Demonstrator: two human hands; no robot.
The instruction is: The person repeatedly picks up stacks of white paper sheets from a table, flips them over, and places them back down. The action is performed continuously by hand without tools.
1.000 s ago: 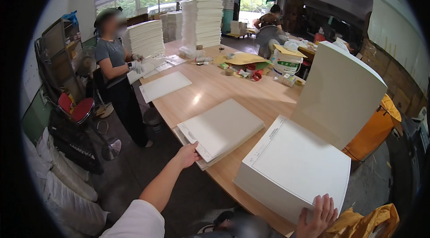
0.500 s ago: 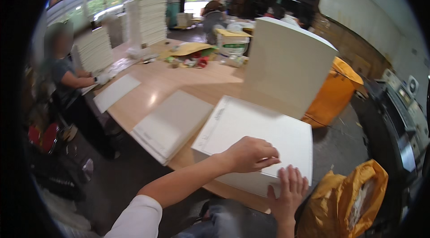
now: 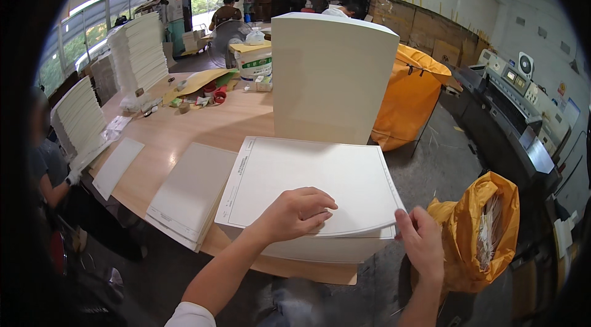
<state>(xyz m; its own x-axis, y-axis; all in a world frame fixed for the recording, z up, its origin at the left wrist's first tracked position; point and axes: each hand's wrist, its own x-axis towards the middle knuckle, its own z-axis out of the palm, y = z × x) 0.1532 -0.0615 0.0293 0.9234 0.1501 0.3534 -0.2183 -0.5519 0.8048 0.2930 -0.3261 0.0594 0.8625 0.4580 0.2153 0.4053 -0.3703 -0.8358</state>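
A thick stack of white paper sheets (image 3: pixel 320 170) with thin printed border lines lies at the table's near edge. My left hand (image 3: pixel 298 213) is over the near part of its top, fingers half bent, the thumb apart from them and nothing held. At the near right corner my right hand (image 3: pixel 421 238) pinches the upper sheets between thumb and fingers. That corner is slightly raised, and a dark gap shows beneath it along the near edge. How many sheets are pinched I cannot tell.
A tall white paper stack (image 3: pixel 332 77) stands behind; a lower pile (image 3: pixel 194 182) lies left. Orange sacks (image 3: pixel 474 234) stand at right, one holding paper scraps. Tape rolls and a bucket (image 3: pixel 253 62) sit farther back. A co-worker (image 3: pixel 52 167) handles paper at left.
My right hand has gone from lying spread on the near edge to pinching the right corner, which has lifted. My left hand stays over the top sheet. The view has turned right.
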